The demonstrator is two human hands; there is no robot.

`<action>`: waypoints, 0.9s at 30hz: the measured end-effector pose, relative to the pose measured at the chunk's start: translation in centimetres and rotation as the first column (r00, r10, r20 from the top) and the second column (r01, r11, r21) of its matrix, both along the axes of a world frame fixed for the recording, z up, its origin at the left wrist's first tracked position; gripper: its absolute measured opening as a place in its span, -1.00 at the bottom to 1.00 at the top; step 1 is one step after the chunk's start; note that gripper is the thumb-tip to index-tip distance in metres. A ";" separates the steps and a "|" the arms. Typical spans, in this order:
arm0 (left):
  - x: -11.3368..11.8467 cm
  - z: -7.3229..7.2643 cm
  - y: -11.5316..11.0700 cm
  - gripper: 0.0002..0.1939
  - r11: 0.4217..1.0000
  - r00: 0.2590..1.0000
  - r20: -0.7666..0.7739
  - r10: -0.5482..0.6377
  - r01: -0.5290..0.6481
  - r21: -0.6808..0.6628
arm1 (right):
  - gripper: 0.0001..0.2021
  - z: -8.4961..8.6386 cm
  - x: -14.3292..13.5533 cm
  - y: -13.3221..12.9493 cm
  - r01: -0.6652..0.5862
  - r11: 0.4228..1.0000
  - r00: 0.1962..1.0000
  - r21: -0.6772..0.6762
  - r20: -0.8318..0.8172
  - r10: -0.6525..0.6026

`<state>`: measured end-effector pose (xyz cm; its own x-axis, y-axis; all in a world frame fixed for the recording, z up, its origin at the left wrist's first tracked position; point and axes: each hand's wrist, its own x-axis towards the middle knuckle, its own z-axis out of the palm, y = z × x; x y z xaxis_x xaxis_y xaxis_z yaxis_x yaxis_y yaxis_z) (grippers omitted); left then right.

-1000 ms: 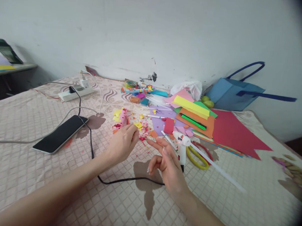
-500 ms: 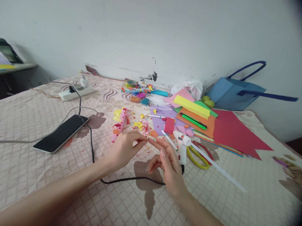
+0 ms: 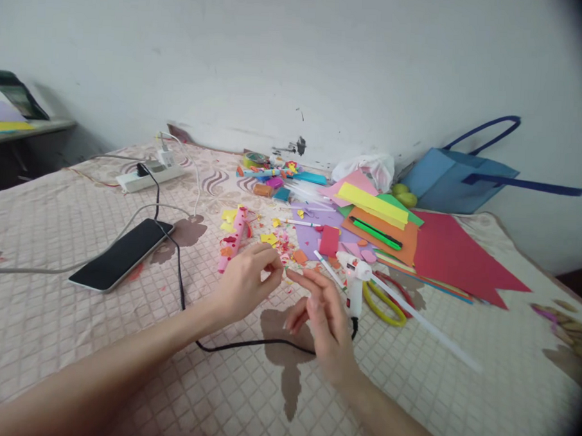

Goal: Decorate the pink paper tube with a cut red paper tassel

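My left hand [image 3: 250,282] is held above the table with thumb and forefinger pinched together; anything between them is too small to make out. Facing it, my right hand [image 3: 329,322] has its forefinger stretched toward that pinch, a narrow gap apart, while its other fingers curl loosely. Just right of my right hand is a white glue gun [image 3: 354,278] with a long clear glue stick [image 3: 426,323] out of its back. Beyond my left hand lies a pink decorated strip [image 3: 233,238], near yellow paper stars [image 3: 269,239] and tiny paper scraps.
Yellow-handled scissors [image 3: 386,306] lie beside the glue gun. Coloured sheets, among them red paper [image 3: 458,257], spread at right before a blue bag [image 3: 461,180]. At left are a phone [image 3: 123,255], a power strip [image 3: 150,178] and a black cord [image 3: 247,343] crossing the cloth.
My fingertips have parted slightly: the left pinch has drawn back a little from the right forefinger. The whole view has shifted a touch; the things on the table stay put.
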<state>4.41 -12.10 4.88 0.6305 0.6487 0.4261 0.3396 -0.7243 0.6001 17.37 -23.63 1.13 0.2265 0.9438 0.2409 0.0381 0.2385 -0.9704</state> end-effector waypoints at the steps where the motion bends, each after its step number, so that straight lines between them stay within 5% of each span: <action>1: 0.0 0.0 0.2 -0.85 0.999 1.000 0.002 0.021 -0.020 -0.027 | -0.71 0.1 0.0 0.1 -0.006 1.000 0.998 0.008 -0.054 0.006; 8: -0.2 0.2 0.9 -0.67 0.980 0.992 -0.083 0.093 -0.106 -0.170 | -0.73 0.2 0.3 0.3 0.010 1.000 0.995 0.008 -0.097 -0.009; 13: -0.1 0.0 0.4 -0.83 0.925 0.987 0.030 -0.160 0.160 -0.344 | -0.73 0.0 0.3 0.5 0.072 0.997 0.997 -0.035 -0.011 -0.073; 16: 0.1 -0.5 -0.2 -0.78 0.853 0.952 0.038 -0.305 0.291 -0.434 | -0.76 0.1 0.3 0.6 -0.023 0.996 0.999 -0.089 -0.027 0.021; 21: 0.3 -0.5 -0.7 -0.76 0.906 0.971 -0.046 -0.234 0.201 -0.372 | -0.74 0.1 0.2 0.4 -0.253 0.960 0.956 -0.119 -0.184 0.229; 27: 0.0 0.0 0.0 -0.70 0.934 0.967 -0.123 -0.221 0.174 -0.313 | -0.61 0.2 0.4 0.4 -0.228 0.973 0.944 -0.025 -0.252 0.214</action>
<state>4.38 -12.13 4.88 0.8013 0.5860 0.1206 0.3135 -0.5828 0.7497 17.73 -23.20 1.35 0.0564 0.9868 0.1520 -0.2512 0.1613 -0.9544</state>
